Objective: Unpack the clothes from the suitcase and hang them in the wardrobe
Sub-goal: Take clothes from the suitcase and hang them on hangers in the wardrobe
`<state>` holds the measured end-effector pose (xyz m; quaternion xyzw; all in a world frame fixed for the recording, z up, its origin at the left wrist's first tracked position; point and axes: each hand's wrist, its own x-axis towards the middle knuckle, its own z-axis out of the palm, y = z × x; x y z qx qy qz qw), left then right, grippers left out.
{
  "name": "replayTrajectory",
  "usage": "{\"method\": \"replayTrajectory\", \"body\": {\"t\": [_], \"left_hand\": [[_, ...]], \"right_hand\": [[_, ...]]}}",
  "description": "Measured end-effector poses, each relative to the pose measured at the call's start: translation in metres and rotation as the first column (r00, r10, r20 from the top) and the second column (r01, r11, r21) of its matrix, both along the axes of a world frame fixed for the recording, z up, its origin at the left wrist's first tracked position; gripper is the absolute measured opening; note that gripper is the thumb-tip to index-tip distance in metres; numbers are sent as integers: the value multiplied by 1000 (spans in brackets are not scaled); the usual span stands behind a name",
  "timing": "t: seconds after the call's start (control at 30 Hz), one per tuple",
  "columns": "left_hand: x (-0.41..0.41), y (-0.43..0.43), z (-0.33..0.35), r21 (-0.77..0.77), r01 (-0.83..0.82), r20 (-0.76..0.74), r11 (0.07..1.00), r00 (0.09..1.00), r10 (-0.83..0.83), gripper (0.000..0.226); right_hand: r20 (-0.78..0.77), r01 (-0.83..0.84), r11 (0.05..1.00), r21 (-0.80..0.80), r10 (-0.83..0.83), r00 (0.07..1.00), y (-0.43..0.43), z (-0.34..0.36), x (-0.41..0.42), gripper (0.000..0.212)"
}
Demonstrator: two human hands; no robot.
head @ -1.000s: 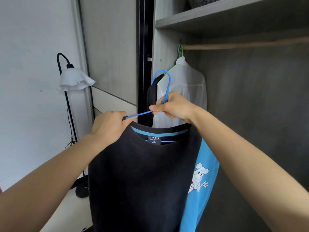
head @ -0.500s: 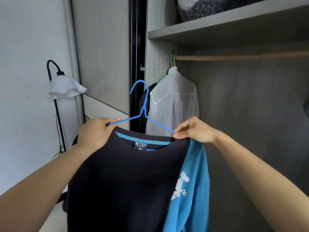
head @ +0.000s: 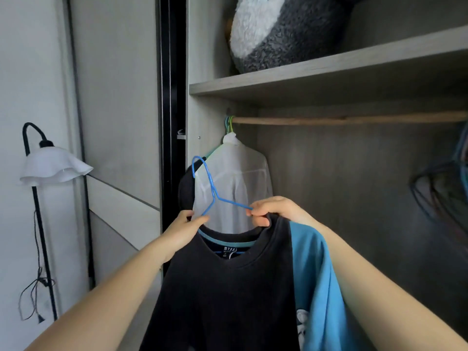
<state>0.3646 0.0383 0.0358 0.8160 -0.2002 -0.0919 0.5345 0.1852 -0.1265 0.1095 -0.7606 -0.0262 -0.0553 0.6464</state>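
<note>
Open wardrobe (head: 342, 186) fills most of the view, and the black T-shirt (head: 228, 295) with one blue sleeve (head: 314, 274) is held up in front of it, well below the rail and not hung yet. There's a grey-and-white plush toy (head: 278, 29) on the shelf (head: 329, 72) up top. A white shirt (head: 235, 178) hangs at the left end of the wooden rail (head: 342, 120), and a floor lamp (head: 54, 165) stands off to the left. The blue wire hanger (head: 212, 188) sticks up out of the tee's neck, hook in the air. Left hand (head: 183, 230) pinches the hanger's left arm at the shoulder fabric – right hand (head: 276, 210) grips the other arm together with the collar.
</note>
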Motion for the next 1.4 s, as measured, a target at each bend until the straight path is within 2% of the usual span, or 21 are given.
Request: {"method": "replayTrajectory", "body": {"t": [0.07,0.13,0.2,0.27,0.37,0.47,0.53,0.63,0.73,0.8,0.9,0.97,1.1,1.23,1.33,1.4], "left_hand": [[-8,-20,11,-193,58,-77,979,994,-74,55],[-22,-37,26,-302,119,-129,946,978,-165,38],[-35,-52,44,-336,154,-130,929,970,-207,23],[-43,-64,60,-355,169,-104,920,970,-218,15],[-44,-77,82,-376,173,-74,910,974,-215,18],[-37,-80,100,-384,191,-34,903,975,-221,25],[-32,-75,108,-377,210,-10,902,973,-231,28],[-19,-73,114,-392,232,9,890,969,-249,30],[-5,-74,112,-404,212,5,890,973,-229,30],[6,-83,105,-345,184,19,920,982,-189,28],[30,-101,81,-194,84,200,977,979,-44,6],[49,-109,63,-194,44,276,980,961,11,12],[83,-113,45,-228,-109,295,967,939,175,16],[101,-116,33,-192,-149,307,970,930,203,36],[110,-110,25,-162,-174,353,971,909,222,16],[117,-107,25,-186,-202,339,961,905,256,11]], "right_hand": [[-44,44,982,184,-36,998,-12,14,-4,20],[-31,136,951,279,-133,991,-21,31,-3,15],[51,255,926,278,-279,959,-33,50,4,30],[173,371,908,197,-404,898,-35,65,13,39],[298,480,857,189,-516,803,-37,78,32,33],[331,525,818,236,-575,748,-40,82,62,19],[350,544,804,238,-594,724,-46,81,84,11],[361,529,810,253,-586,726,-59,79,124,12],[322,568,791,229,-612,723,-73,72,166,6],[283,578,780,237,-625,727,-82,64,191,15],[263,568,782,256,-622,738,-90,51,227,27],[265,560,788,255,-614,744,-95,46,252,29],[263,577,778,249,-627,733,-110,41,296,30],[250,584,801,132,-597,762,-110,34,324,28],[285,594,798,96,-594,752,-104,33,339,22],[300,617,785,63,-604,738,-101,36,347,22]]}}
